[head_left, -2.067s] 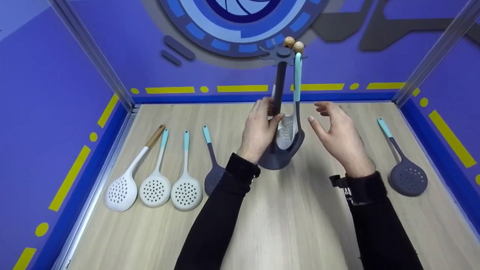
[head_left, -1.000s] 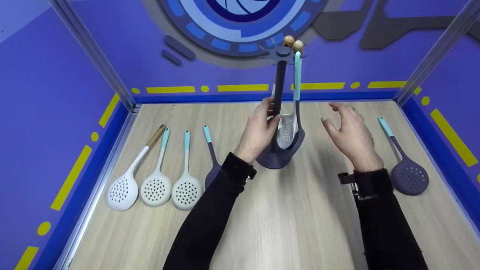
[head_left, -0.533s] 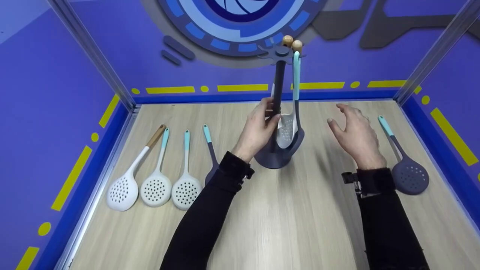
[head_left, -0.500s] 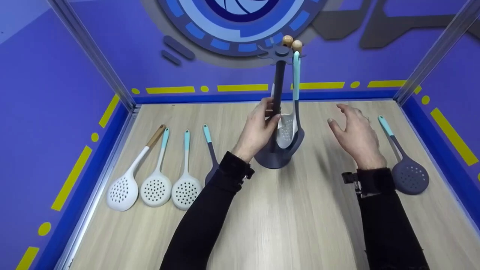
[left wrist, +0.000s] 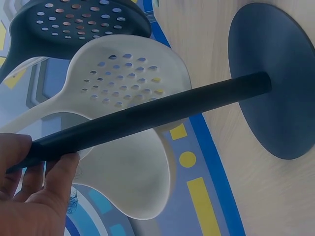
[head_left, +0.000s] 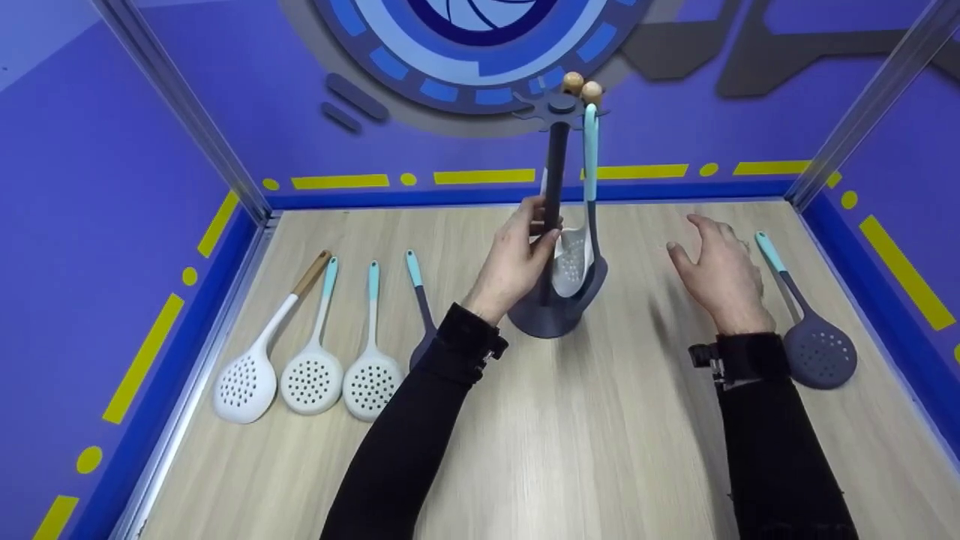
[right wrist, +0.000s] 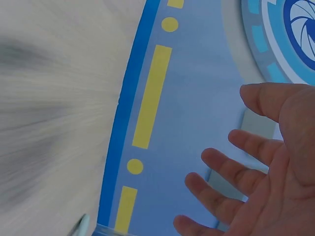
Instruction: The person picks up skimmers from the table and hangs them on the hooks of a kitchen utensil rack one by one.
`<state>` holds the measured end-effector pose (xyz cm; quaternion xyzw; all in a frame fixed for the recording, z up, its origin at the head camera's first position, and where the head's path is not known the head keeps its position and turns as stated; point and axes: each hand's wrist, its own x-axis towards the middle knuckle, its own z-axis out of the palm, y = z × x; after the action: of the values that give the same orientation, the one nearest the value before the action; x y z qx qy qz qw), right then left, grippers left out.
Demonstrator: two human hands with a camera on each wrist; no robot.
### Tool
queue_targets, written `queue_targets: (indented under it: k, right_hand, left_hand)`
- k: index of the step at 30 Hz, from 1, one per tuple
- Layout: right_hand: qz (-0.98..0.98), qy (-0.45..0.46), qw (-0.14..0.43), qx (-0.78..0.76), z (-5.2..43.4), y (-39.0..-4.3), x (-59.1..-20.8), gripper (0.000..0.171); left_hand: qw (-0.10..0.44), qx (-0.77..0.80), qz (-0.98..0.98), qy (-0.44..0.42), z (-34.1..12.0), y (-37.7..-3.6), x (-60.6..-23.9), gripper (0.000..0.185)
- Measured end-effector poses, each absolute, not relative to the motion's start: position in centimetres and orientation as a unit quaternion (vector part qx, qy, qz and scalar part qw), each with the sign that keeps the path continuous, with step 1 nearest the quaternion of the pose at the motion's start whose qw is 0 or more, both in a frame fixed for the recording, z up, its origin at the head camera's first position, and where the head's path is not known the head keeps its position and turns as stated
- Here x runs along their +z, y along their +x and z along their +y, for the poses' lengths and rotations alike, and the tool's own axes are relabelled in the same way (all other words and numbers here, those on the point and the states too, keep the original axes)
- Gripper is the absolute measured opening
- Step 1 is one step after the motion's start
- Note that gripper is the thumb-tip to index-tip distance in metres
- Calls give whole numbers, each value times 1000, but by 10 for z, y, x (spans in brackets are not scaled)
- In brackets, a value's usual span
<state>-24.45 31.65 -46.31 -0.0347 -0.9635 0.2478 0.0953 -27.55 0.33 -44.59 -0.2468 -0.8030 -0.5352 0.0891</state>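
My left hand (head_left: 514, 251) grips the dark post of a utensil stand (head_left: 556, 165), fingers and thumb round it. On the right side of the stand hangs a dark ladle-like utensil with a mint handle (head_left: 591, 154). Behind it is a pale slotted spoon (head_left: 571, 262), and two wooden handle ends (head_left: 582, 87) rise at the top. The left wrist view shows the stand's round base (left wrist: 280, 98), a white slotted spoon (left wrist: 123, 73) and a white solid-bowled utensil (left wrist: 133, 172). My right hand (head_left: 721, 274) hovers with relaxed, spread fingers and holds nothing, left of a dark skimmer (head_left: 820, 352).
On the wooden table (head_left: 570, 450) at left lie a white skimmer with a wooden grip (head_left: 244, 386) and two pale skimmers with mint grips, one nearer the left (head_left: 310, 379). A dark mint-handled utensil (head_left: 424, 300) is partly behind my left sleeve. Blue walls enclose the table.
My right hand has moved right, away from the stand and towards the dark skimmer. My left hand stays on the post, which has shifted only slightly left in view.
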Motion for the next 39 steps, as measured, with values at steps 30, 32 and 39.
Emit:
queue_targets:
  k: [30,32,39]
  right_hand:
    - [-968,-106,17,225,369,-264,-488,80]
    - [-968,-110,10,223,372,-265,-489,81]
    - [-967,-131,-14,218,382,-267,-490,84]
  left_hand:
    - [86,-529,-803,-261,2,-277,-446,41]
    - [83,-529,-803,-262,2,-276,-446,41]
    - [91,-520,-807,-265,2,-277,-446,41]
